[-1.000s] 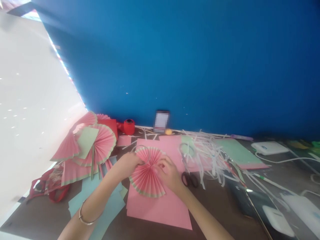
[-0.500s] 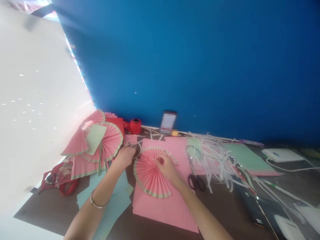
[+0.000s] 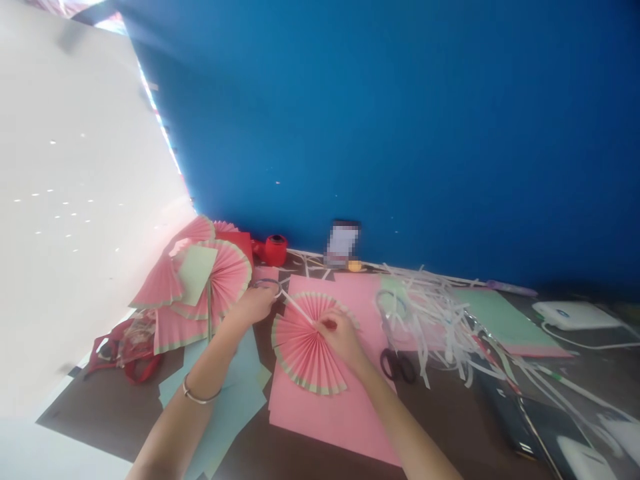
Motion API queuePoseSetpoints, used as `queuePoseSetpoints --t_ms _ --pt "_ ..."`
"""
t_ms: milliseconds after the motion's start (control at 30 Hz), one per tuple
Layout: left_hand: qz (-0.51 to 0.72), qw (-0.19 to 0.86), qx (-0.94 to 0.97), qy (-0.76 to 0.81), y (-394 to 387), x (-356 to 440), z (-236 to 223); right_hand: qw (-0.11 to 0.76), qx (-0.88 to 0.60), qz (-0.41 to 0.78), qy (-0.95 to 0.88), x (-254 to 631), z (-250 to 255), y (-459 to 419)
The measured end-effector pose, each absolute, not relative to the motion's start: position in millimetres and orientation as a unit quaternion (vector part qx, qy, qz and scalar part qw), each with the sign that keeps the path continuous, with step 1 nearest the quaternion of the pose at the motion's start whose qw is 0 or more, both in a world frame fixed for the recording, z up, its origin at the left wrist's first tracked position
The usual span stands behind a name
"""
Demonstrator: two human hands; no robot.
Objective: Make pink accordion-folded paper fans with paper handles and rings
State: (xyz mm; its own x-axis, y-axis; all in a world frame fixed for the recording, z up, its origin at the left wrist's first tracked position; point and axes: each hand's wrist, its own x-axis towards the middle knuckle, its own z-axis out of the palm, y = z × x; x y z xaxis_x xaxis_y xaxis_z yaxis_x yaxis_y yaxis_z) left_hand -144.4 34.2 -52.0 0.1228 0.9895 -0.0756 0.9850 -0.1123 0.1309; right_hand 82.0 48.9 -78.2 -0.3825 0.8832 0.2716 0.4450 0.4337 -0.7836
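A pink pleated paper fan (image 3: 306,350) with a pale green rim lies on a pink paper sheet (image 3: 333,413). My right hand (image 3: 341,335) presses down near the fan's hub, fingers pinched on the end of a white strip (image 3: 297,307). My left hand (image 3: 253,305) is closed around a small tape roll (image 3: 266,285) to the fan's upper left, and the strip runs taut from the roll to my right hand. A bracelet sits on my left wrist.
Finished pink fans (image 3: 200,280) are stacked at the left beside a red tape roll (image 3: 275,250). Black-handled scissors (image 3: 397,363) lie right of the fan, next to a heap of white paper strips (image 3: 440,320). Pale green sheets (image 3: 227,400), white devices (image 3: 575,315) and cables surround these.
My left hand has left the fan and drawn up and to the left with the roll, stretching a strip out. My right hand has stayed on the fan's hub.
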Motion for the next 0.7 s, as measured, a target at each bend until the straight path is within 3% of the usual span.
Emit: queuePoseSetpoints --t_ms 467,700 --pt "0.010 0.086 0.745 0.661 37 -148 -57 0.364 -0.426 0.282 -0.779 85 -83 48" --pt "0.020 0.037 0.725 0.687 35 -135 -43 0.411 -0.400 0.247 -0.781 87 -71 43"
